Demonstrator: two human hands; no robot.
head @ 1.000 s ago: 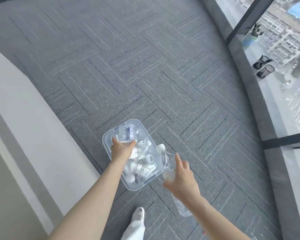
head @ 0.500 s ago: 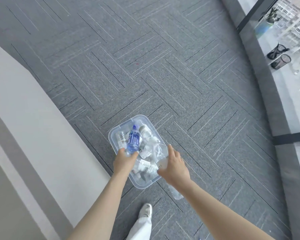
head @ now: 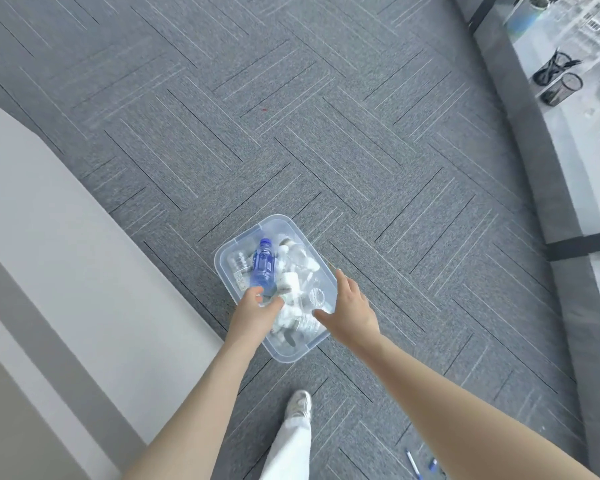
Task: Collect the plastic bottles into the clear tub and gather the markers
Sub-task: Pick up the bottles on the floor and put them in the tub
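The clear tub [head: 321, 339] sits on the grey carpet floor [head: 361, 150], directly in front of me, loaded with plastic bottles [head: 297, 282] lying jumbled on their sides. Among them I see a blue bottle [head: 263, 265], cap pointing away from me, resting near the tub's left wall. My left hand [head: 255, 313] is over the tub's near left part, fingers curled around the base end of the blue bottle. My right hand [head: 352, 311] hovers over the tub's right rim, fingers spread and holding nothing; it is just beside the bottles, and I cannot tell whether it touches them. Both hands flank the tub's near half. Farther out, markers [head: 413, 464] lie on the carpet near my right forearm, well apart from the tub. My shoe [head: 299, 403] stands below the tub.
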